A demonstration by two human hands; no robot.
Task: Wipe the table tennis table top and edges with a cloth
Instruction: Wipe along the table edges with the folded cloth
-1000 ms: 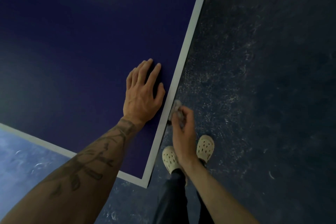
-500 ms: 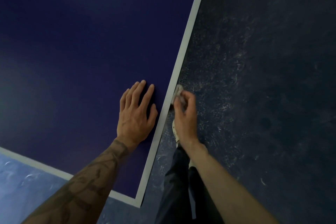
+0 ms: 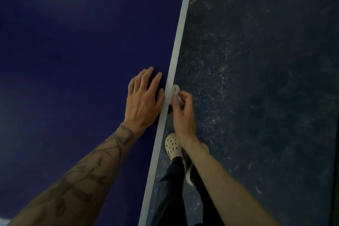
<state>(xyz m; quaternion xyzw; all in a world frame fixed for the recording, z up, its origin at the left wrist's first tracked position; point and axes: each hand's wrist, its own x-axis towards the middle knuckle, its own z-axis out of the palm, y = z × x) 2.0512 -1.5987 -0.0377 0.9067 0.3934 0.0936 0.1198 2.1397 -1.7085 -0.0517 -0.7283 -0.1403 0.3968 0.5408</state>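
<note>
The dark blue table tennis table (image 3: 77,64) fills the left of the view, its white side line (image 3: 180,29) running diagonally along the right edge. My left hand (image 3: 144,99) lies flat on the top, fingers straight, just inside that line. My right hand (image 3: 183,113) pinches a small bunched white cloth (image 3: 174,92) and holds it against the table's side edge, right beside my left hand.
Right of the table lies a dark blue, scuffed floor (image 3: 256,79). My feet in cream perforated clogs (image 3: 172,146) and dark trousers stand close to the table edge, below my right hand.
Both hands have travelled forward along the side edge, away from the table's near corner, which has left the view. The cloth stayed against the edge, and my feet stepped forward.
</note>
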